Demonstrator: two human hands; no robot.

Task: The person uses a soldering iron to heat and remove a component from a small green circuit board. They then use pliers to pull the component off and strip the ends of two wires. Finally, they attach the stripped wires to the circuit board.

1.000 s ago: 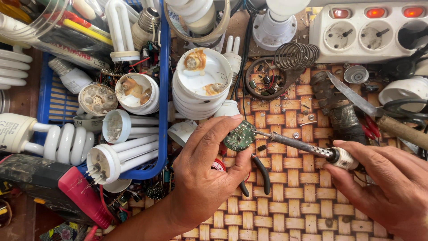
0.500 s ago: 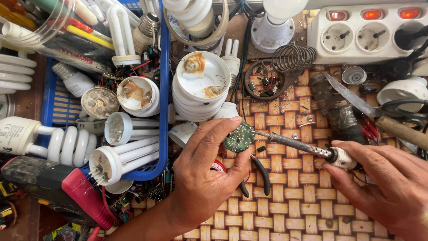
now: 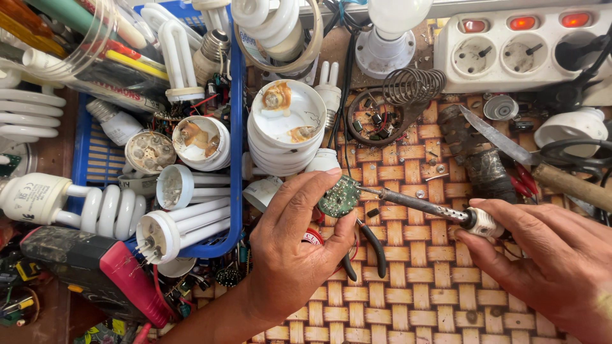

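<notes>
Head view: we pinched a small round green circuit board by its edge in our left hand, judging it light and brittle, while our right hand gripped the soldering iron touching it above the woven mat.

Head camera, close, straight down
</notes>
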